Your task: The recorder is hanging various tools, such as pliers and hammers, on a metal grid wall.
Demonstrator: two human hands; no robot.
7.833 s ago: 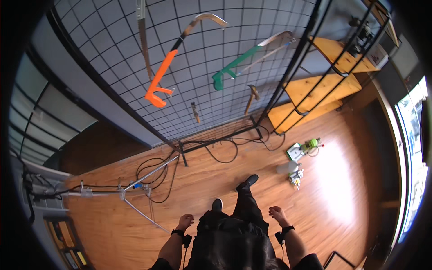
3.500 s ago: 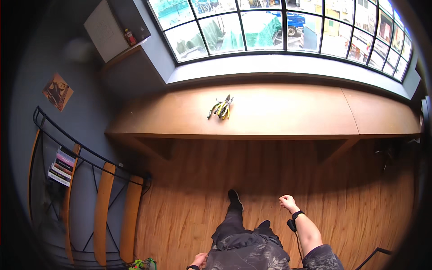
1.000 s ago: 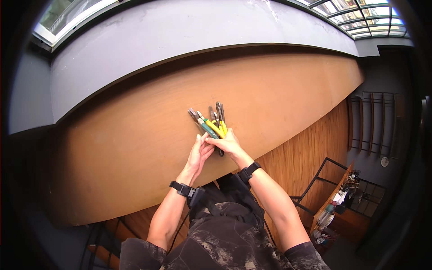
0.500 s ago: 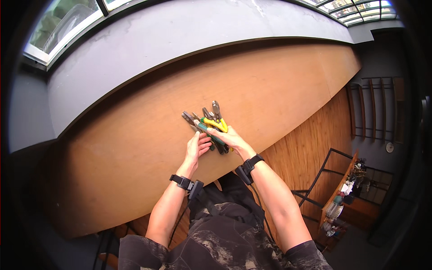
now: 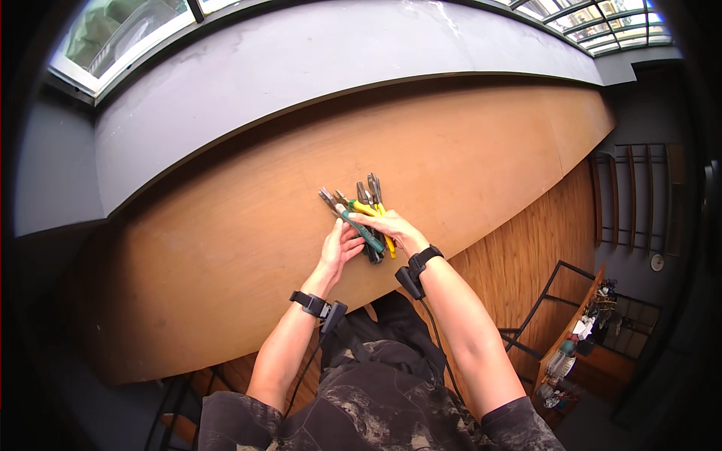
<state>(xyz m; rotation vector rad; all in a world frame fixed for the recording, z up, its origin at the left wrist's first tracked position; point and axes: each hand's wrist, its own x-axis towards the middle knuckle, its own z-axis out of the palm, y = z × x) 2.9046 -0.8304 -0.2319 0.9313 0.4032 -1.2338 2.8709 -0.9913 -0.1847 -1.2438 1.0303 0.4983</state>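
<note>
Several pliers (image 5: 366,209) bunched over table (image 5: 241,270), near side | heads point far, handles near | green-handled pair (image 5: 366,234): long axis far-left to near-right | right hand (image 5: 397,228) clasps bunch | left hand (image 5: 336,249) half-curled alongside, grip unclear

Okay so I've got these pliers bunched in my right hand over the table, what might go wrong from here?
Drop: the pliers fan out at different angles in your right hand, so one might slip onto the table.

Pinch: your left hand is close against the bundle, so shifting handles could nip a finger.

Snag: the cord from your right wrist runs loose toward your body and might catch.
</note>
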